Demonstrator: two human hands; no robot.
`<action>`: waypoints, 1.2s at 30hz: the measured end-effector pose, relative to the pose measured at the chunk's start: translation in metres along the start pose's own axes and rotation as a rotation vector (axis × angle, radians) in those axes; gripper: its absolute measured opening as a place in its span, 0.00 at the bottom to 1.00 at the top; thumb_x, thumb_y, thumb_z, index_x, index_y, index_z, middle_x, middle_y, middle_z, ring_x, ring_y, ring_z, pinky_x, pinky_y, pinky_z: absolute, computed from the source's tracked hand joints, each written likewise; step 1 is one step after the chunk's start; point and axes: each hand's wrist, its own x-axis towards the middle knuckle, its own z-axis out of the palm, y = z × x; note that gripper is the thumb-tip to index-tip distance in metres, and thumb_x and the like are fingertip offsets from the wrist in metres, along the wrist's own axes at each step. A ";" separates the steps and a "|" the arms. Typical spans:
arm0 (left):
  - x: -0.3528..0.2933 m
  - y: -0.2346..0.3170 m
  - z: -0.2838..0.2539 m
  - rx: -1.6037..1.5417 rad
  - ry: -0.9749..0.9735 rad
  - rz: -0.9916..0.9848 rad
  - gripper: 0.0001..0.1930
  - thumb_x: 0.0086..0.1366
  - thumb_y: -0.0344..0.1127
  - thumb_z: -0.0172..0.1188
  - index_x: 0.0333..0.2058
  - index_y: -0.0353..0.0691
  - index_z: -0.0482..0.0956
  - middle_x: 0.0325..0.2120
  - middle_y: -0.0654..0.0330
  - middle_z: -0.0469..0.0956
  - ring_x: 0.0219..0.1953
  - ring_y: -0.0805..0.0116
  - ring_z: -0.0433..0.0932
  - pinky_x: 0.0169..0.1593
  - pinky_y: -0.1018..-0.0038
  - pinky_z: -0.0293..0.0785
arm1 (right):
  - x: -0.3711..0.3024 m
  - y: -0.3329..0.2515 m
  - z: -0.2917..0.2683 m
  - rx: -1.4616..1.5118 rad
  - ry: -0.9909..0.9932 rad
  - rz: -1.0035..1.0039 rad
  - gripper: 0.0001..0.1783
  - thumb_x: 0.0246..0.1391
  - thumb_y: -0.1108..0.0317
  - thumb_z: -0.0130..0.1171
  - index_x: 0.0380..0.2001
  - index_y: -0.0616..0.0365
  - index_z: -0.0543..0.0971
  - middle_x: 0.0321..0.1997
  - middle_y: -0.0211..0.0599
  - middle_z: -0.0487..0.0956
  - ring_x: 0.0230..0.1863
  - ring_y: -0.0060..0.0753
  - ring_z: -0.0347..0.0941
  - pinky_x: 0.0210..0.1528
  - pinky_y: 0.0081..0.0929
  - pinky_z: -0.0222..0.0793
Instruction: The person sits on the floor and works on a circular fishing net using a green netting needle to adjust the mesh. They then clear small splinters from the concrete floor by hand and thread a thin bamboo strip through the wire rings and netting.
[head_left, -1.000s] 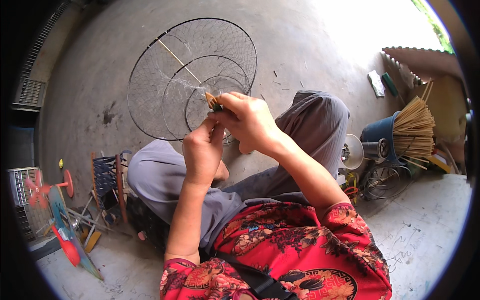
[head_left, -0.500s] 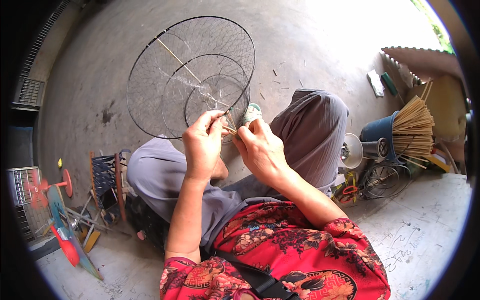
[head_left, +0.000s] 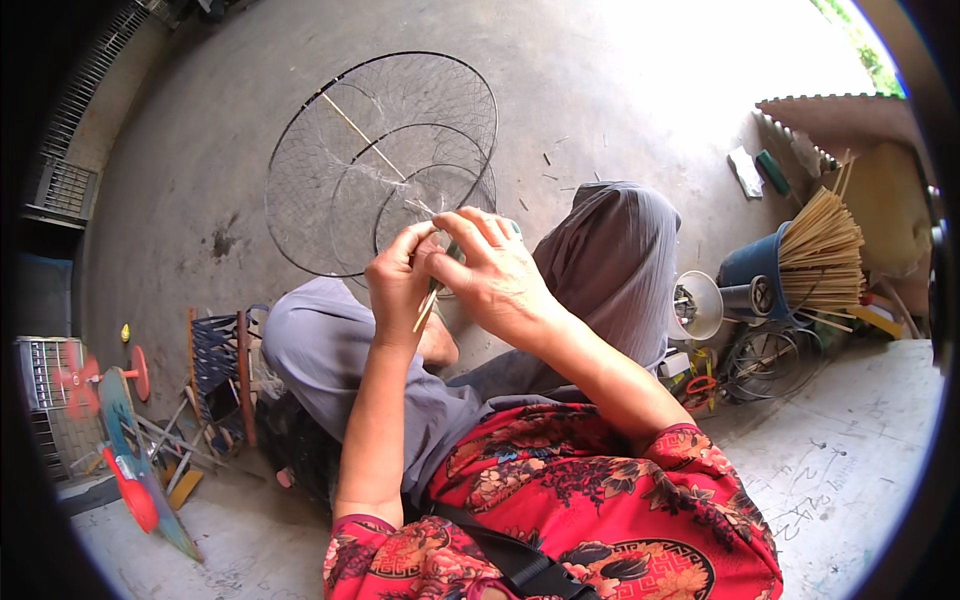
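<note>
Over my lap, my left hand (head_left: 393, 285) and my right hand (head_left: 500, 285) meet at the near edge of a round hooped net (head_left: 381, 56). Both are closed, fingertips pressed together around thin bamboo sticks (head_left: 426, 308), whose pale ends poke out below, between my hands. The net has a dark outer hoop, smaller rings inside and fine mesh. A light bamboo rod (head_left: 352, 124) spans it from the far rim toward my hands. My fingers hide where the sticks meet the hoop.
At right stands a blue bucket (head_left: 745, 262) full of bamboo sticks (head_left: 822, 250), beside a metal bowl (head_left: 700, 305), a wire coil (head_left: 765, 365) and red-handled scissors (head_left: 703, 385). A folding stool (head_left: 215, 360) and a red-bladed fan-like object (head_left: 130, 470) are at left. Scraps lie on the concrete floor.
My right hand has turned over and moved up and left against my left fingers. The stick ends now point down toward me. The net's far rim has dropped slightly nearer.
</note>
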 end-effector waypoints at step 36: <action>-0.095 0.073 0.059 -0.260 -0.175 -0.220 0.12 0.89 0.39 0.53 0.52 0.34 0.79 0.43 0.59 0.76 0.48 0.65 0.75 0.54 0.69 0.73 | -0.667 0.100 -0.098 -0.107 -0.579 1.739 0.22 0.69 0.51 0.70 0.51 0.61 0.84 0.55 0.59 0.88 0.55 0.65 0.86 0.55 0.60 0.81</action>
